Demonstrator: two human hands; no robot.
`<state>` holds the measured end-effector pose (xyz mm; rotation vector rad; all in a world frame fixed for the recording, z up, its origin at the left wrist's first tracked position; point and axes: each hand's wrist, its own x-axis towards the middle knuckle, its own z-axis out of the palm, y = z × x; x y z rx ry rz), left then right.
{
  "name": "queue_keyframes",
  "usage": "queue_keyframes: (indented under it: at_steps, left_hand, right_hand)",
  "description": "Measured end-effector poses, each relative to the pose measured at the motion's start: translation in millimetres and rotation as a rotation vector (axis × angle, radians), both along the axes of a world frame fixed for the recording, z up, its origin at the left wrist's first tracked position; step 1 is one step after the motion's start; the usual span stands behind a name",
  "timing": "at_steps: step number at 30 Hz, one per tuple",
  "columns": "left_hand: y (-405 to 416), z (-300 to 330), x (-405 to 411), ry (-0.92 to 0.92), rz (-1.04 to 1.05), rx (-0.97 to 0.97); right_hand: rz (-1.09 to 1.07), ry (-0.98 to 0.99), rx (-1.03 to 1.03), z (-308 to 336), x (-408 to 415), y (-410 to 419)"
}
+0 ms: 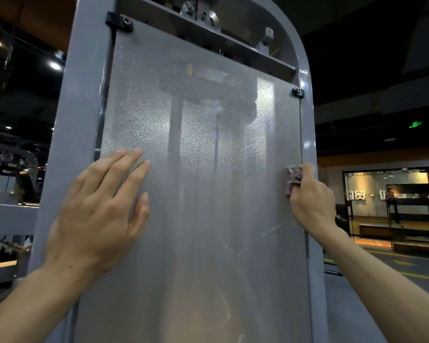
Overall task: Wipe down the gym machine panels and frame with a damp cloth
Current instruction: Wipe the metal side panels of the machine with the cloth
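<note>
left hand point(102, 209) flat on frosted panel point(203, 169) of gym machine, fingers straight and slightly spread, gripping nothing. right hand point(310, 194) curled tight round bunched pinkish cloth point(292, 178), pressed against panel's right edge beside grey frame point(307, 134).

Head camera — close to the panel point(203, 194), facing it, tilted slightly upward.
</note>
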<state>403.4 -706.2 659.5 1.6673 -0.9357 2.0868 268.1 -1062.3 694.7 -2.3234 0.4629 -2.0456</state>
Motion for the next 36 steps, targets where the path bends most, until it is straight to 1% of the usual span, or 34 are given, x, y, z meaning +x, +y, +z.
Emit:
queue_keyframes:
  at_steps: [2,3,6,8,11,13,14,15,19,20,22,25,27,28,32,34,36]
  left_hand:
    - [0.4,-0.2,-0.4,-0.001,-0.003,-0.002]
    - [0.7,0.1,-0.3,-0.001,-0.005,-0.002]
    - [0.1,0.3,0.2,-0.001,-0.007,-0.008]
    - [-0.3,0.0,0.2,-0.006,-0.003,-0.014]
    - [0.4,-0.4,-1.1,-0.003,-0.001,-0.01]
    - [1.8,-0.9,-2.4,0.007,-0.005,-0.01]
    - [2.7,-0.6,-2.8,0.018,-0.009,-0.006]
    - [2.9,-0.6,-3.2,0.029,-0.011,0.0]
    - [1.9,-0.5,-2.9,0.028,-0.005,-0.007]
    - [1.6,-0.4,-2.7,0.024,-0.003,-0.007]
    - [1.7,-0.1,-2.2,0.025,-0.002,-0.01]
    - [2.3,-0.9,-2.4,0.031,0.002,-0.005]
    - [3.5,0.2,-3.2,0.046,0.008,0.006]
    - [4.0,0.8,-3.8,0.052,0.011,0.014]
    - [13.6,-1.1,-6.4,0.063,-0.002,0.087]
    - [24.1,-6.8,-7.7,0.062,0.004,0.11]
    - [33.1,-16.3,-8.5,0.064,0.019,0.101]
  right_hand:
    - [-0.014,0.022,-0.056,-0.4,1.1,3.2]
    - [-0.028,0.022,-0.041,-0.1,-0.9,0.0]
    - [-0.057,-0.012,0.113,0.7,-9.6,-5.4]
    - [-0.023,-0.029,0.126,1.6,-6.3,12.2]
    - [0.09,-0.024,0.023,3.8,10.8,58.9]
    - [0.09,0.006,-0.069,2.1,18.8,74.8]
    - [0.075,0.019,-0.078,1.5,19.0,73.2]
    - [0.06,0.024,-0.054,0.8,16.2,65.5]
    - [-0.045,-0.014,0.165,-4.6,0.2,29.2]
    - [-0.046,-0.023,0.172,-5.4,-0.2,31.9]
    - [0.014,-0.03,0.116,-4.2,5.7,57.1]
    - [0.098,0.004,-0.026,-4.2,23.8,106.2]
    - [0.119,0.055,-0.118,-8.2,29.9,128.8]
    - [0.105,0.071,-0.127,-9.4,29.4,130.2]
    - [-0.039,0.058,-0.011,-12.7,14.3,96.4]
    - [-0.039,0.024,0.037,-16.3,9.0,91.5]
    - [0.013,-0.002,0.059,-17.5,9.8,105.2]
